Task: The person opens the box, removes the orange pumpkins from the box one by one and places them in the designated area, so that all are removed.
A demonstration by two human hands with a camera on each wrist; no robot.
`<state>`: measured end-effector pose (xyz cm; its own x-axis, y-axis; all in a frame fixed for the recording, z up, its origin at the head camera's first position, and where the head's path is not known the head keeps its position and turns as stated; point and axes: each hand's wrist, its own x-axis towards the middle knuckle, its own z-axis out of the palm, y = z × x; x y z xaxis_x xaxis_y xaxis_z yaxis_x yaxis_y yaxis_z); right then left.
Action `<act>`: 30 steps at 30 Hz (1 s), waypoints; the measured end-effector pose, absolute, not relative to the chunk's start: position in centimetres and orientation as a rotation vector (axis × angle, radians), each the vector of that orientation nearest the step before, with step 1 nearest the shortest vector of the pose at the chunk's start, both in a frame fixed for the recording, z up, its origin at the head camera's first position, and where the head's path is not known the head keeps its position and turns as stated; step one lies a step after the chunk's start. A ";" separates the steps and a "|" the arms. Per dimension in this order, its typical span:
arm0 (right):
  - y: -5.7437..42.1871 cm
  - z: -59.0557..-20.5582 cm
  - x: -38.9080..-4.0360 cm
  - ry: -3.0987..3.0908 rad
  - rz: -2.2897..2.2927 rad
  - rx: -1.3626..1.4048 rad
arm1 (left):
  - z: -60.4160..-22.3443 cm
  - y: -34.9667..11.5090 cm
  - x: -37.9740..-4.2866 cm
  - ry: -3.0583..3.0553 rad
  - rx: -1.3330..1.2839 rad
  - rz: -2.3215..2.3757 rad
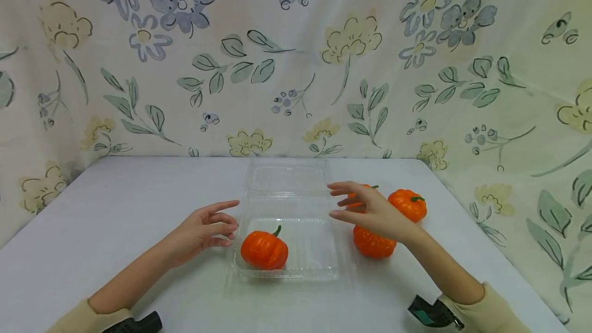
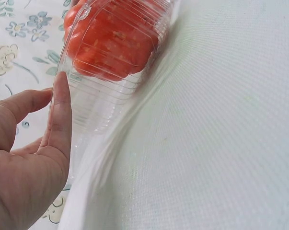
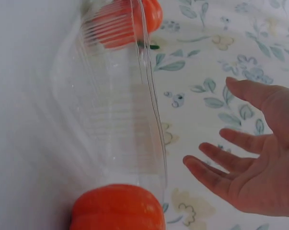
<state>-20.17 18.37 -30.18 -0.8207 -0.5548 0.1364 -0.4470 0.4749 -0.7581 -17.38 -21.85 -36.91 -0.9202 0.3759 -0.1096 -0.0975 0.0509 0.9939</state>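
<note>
One small orange pumpkin (image 1: 264, 250) with a green stem sits in the front left of a clear plastic clamshell box (image 1: 314, 248). Its lid (image 1: 287, 179) lies folded back, away from me. At the box's left rim is my left hand (image 1: 203, 230), fingers loosely extended; the left wrist view shows fingertips (image 2: 63, 84) right at the edge, with the pumpkin (image 2: 115, 43) visible through the ribbed wall. My right hand (image 1: 370, 209) hovers right of the box with fingers spread and nothing held, partly hiding two more pumpkins.
Three pumpkins stand right of the box: one behind the right hand's fingers (image 1: 356, 199), one farther right (image 1: 407, 205) and a bumpy one in front (image 1: 373, 243). A white table (image 1: 152, 194) meets a floral curtain (image 1: 296, 91) at its back and sides.
</note>
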 end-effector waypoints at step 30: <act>11.2 -31.5 -19.3 2.436 -1.312 -0.761 | -37.0 -21.9 -17.4 1.989 0.302 1.929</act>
